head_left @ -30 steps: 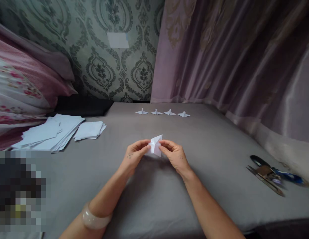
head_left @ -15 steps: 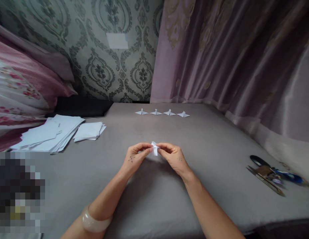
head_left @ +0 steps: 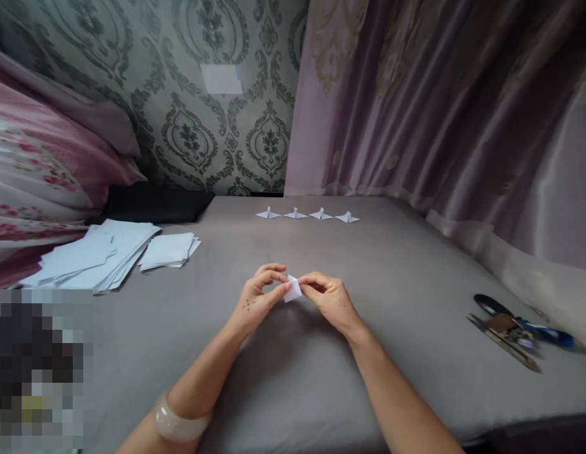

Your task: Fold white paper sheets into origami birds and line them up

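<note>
A small folded piece of white paper (head_left: pixel 292 289) is held up over the near middle of the table, between both hands. My left hand (head_left: pixel 258 294) pinches its left side with thumb and index finger, the other fingers a little raised. My right hand (head_left: pixel 331 299) pinches its right edge between thumb and fingertips. Its finer folds are too small to make out. Farther back, several folded paper cranes (head_left: pixel 295 214) stand in a row on the grey tabletop (head_left: pixel 255 236).
At left lie a stack of small paper squares (head_left: pixel 167 250) and a pile of larger white sheets (head_left: pixel 97 255). Behind them is a black flat item (head_left: pixel 155 203). Scissors (head_left: pixel 505 343) and other tools lie at the right edge. Curtains (head_left: pixel 392 113) hang behind.
The paper has turned between the fingers and now shows a flat, four-sided face. My left fingers have lifted and spread slightly; the right hand has hardly moved.
</note>
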A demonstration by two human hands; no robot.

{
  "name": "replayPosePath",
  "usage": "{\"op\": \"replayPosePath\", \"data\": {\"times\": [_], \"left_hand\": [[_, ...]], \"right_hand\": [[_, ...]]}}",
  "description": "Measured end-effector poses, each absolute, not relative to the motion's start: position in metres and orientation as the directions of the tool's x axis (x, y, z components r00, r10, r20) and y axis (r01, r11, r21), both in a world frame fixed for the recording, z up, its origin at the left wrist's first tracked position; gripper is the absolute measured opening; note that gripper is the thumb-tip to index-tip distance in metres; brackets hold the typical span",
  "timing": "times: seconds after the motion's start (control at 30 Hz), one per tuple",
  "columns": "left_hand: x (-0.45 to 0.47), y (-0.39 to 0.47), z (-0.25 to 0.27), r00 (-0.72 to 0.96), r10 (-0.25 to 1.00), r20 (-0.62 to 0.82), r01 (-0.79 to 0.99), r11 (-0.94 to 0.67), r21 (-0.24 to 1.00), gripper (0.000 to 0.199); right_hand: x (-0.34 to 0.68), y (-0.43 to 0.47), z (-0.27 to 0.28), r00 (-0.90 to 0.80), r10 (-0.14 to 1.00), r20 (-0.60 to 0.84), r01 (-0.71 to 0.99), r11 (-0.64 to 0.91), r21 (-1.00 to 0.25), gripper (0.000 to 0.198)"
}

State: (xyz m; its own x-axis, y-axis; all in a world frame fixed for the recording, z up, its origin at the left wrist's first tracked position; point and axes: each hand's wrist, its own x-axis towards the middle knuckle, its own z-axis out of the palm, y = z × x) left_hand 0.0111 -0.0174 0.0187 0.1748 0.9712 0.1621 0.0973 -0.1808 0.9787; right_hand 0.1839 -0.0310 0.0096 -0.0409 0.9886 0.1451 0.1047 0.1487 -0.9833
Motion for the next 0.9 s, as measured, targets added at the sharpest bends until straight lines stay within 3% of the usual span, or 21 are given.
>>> {"op": "replayPosePath", "data": {"times": [0.23,0.37,0.5,0.63,0.9], "left_hand": [[0.016,-0.021,0.023,0.264,0.962,-0.067,-0.209,0.125,0.97,0.02],[0.019,-0.021,0.019,0.207,0.974,-0.091,-0.238,0.141,0.961,0.021],[0.021,-0.023,0.02,0.167,0.983,-0.079,-0.22,0.115,0.969,0.021],[0.022,-0.024,0.021,0.162,0.984,-0.068,-0.206,0.101,0.973,0.02],[0.023,-0.022,0.017,0.175,0.983,-0.052,-0.25,0.095,0.964,0.029]], "right_hand": [[0.181,-0.035,0.015,-0.071,0.989,0.128,0.057,0.132,-0.99,0.016],[0.182,-0.037,0.017,-0.048,0.983,0.178,0.107,0.182,-0.978,0.009],[0.183,-0.04,0.02,-0.102,0.981,0.167,0.16,0.182,-0.97,0.015],[0.181,-0.039,0.02,-0.045,0.981,0.188,0.197,0.193,-0.961,0.016],[0.178,-0.036,0.012,0.007,0.99,0.138,0.125,0.136,-0.983,0.018]]}}
